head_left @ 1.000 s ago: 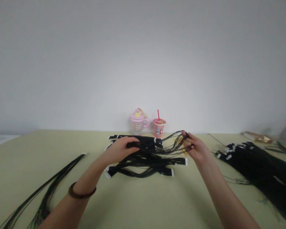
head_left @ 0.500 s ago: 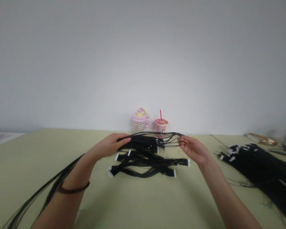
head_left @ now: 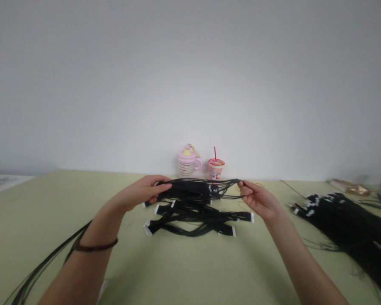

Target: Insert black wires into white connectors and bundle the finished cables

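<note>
A bundle of black wires (head_left: 190, 189) stretches between my two hands above the table. My left hand (head_left: 146, 192) grips its left end, thumb along the top, where the wires lie close together. At the other end, my right hand (head_left: 258, 200) pinches the loose, fanned-out strands between thumb and fingertips. Just below, two more black wire bundles with white end pieces, one at the back (head_left: 196, 209) and one in front (head_left: 190, 231), lie across each other on the table. A thin yellow rubber band (head_left: 243, 206) rests near my right fingers.
Against the wall stand a pink lidded mug (head_left: 186, 163) and a small pink cup with a red straw (head_left: 215, 168). A large pile of black wires (head_left: 349, 228) with white ends covers the right side. More black wires (head_left: 47, 269) trail past my left forearm.
The held bundle sits slightly lower, and its strands are pulled straighter. My left hand has shifted slightly left, and a white end now shows beneath it.
</note>
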{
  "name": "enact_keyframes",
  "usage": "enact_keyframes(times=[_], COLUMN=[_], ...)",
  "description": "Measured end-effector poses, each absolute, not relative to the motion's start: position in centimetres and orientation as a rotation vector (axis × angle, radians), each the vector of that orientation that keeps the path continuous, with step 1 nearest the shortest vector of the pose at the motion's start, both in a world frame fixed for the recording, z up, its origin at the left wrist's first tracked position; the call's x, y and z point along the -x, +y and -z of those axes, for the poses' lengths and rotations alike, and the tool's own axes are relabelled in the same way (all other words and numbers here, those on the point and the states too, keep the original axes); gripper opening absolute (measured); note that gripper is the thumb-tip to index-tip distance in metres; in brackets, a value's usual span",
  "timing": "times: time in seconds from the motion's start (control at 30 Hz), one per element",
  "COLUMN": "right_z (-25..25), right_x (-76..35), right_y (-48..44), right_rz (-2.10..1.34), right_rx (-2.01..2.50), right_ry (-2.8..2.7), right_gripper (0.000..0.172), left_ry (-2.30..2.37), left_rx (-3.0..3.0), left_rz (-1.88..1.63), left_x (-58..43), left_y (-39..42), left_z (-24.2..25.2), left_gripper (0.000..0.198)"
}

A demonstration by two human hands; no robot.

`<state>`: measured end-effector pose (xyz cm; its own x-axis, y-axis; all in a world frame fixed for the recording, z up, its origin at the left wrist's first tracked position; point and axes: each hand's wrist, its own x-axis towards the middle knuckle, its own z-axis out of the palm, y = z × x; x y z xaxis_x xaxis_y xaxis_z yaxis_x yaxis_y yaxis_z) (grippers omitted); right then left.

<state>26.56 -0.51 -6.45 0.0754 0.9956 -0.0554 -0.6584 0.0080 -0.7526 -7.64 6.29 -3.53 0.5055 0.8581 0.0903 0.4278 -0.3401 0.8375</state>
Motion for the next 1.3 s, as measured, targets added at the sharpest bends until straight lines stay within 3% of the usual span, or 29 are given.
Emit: enact_keyframes(times=[0.7, 0.93, 1.13, 1.3], right_z=[5.8, 5.6, 5.9, 6.0], right_x=[-26.5, -26.8, -26.1, -25.0], right_y=[-1.5, -1.3, -1.2, -1.5], right_rz=[-1.495, -1.367, -1.176, -1.060], right_rx=[0.674, 0.725, 0.740, 0.765], right_ry=[-0.645, -0.646, -0.717, -0.782], right_gripper=[0.005, 0.004, 0.023, 0.032], left_ry=[0.876, 0.995, 1.054, 0.890], left_rx=[-1.803, -2.005, -2.185, -2.030], left_rz=[-0.652, -0.849, -1.033, -1.170], left_x=[6.8, 6.7, 6.5, 6.0], left_y=[6.2, 5.9, 5.4, 4.9], left_z=[4.1, 3.2, 2.6, 2.7], left_gripper=[0.048, 0.031, 0.043, 0.073])
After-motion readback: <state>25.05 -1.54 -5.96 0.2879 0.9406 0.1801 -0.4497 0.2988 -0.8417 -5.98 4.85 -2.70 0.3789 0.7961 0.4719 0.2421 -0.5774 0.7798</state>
